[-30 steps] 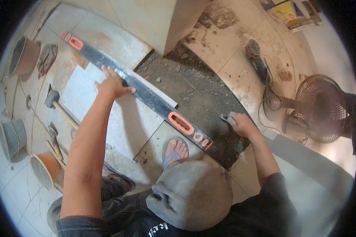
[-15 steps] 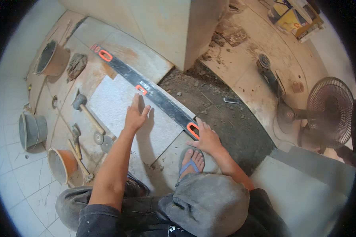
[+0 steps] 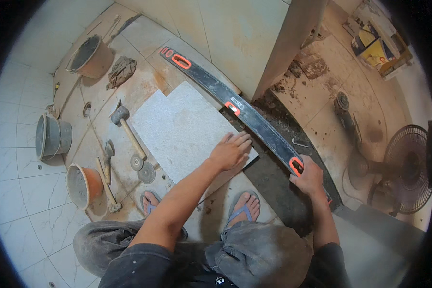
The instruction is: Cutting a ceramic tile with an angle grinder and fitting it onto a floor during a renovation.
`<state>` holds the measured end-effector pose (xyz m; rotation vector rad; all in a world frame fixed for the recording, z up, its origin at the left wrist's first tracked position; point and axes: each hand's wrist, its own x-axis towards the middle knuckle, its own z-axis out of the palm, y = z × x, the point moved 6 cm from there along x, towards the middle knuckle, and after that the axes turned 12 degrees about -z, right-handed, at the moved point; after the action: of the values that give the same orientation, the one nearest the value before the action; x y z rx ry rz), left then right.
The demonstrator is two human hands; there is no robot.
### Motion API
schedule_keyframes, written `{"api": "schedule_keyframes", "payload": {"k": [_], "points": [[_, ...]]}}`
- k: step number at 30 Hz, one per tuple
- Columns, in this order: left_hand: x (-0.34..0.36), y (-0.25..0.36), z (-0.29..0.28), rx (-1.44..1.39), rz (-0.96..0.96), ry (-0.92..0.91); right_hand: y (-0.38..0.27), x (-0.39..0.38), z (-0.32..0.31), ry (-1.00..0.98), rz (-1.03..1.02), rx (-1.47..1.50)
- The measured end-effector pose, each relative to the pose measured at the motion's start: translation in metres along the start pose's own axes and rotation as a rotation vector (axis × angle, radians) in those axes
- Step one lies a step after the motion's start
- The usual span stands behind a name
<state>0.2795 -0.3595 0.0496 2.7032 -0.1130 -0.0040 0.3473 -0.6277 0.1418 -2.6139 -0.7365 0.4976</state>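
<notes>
My right hand (image 3: 307,176) grips the near end of a long black spirit level (image 3: 263,128) at its orange-rimmed hand hole. The level slants from the far left to the near right, along the tile's far side and over a strip of bare ground. My left hand (image 3: 229,152) lies on the near right part of a pale rough-faced tile (image 3: 177,126), fingers stretched out and holding nothing. One corner of that tile is notched. Dark bare mortar or soil (image 3: 278,187) shows beyond the tile's right edge.
To the left are a rubber mallet (image 3: 131,137), a trowel-like tool (image 3: 108,161), a hammer (image 3: 108,192) and two cutting discs (image 3: 146,174). Three buckets (image 3: 53,137) stand farther left. An angle grinder (image 3: 343,110) and a fan (image 3: 408,168) are on the right. A wall corner (image 3: 269,57) juts in ahead.
My right hand has taken hold of the level's near end, and the level has shifted right, off the tile. My left hand has moved right and now rests on the tile near its edge.
</notes>
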Motion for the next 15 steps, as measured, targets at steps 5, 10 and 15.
{"api": "schedule_keyframes", "payload": {"k": [5,10,15], "points": [[0.045,0.008,0.021,0.27,-0.068,-0.509,0.012,-0.003,0.01,0.01,0.058,0.018],[0.058,0.013,0.005,0.379,0.065,-0.554,0.025,0.009,0.019,-0.022,0.036,0.076],[0.043,0.039,-0.033,0.281,0.191,-0.59,0.038,0.007,0.038,0.005,-0.002,0.092]]}}
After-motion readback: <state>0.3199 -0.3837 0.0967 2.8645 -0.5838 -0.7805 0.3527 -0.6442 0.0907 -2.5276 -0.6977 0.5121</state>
